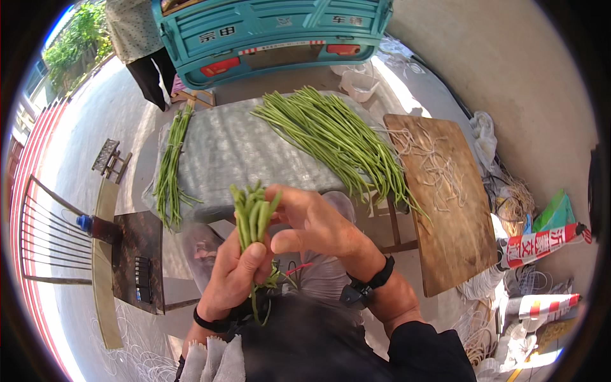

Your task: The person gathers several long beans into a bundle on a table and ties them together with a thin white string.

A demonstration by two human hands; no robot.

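Observation:
A small bunch of green yard-long beans (251, 215) stands in my left hand (234, 277), which grips it around the middle. The upper ends point away from me; thin trailing ends hang below the fist. Just right of the bunch is my right hand (310, 224), its fingers curved and apart, the index fingertip near the beans. Whether that fingertip touches them I cannot tell. On the cloth-covered table (224, 143) before me lie a large loose pile of long beans (329, 138) on the right and a tied bundle of long beans (173, 167) on the left.
Pale strings (439, 167) lie on a wooden board (448, 229) at the right. A dark side table (138, 238) with a bottle (102, 229) stands left. Beyond are a turquoise cargo tricycle (281, 43) and a standing person (136, 38). Traffic cones (544, 246) lie far right.

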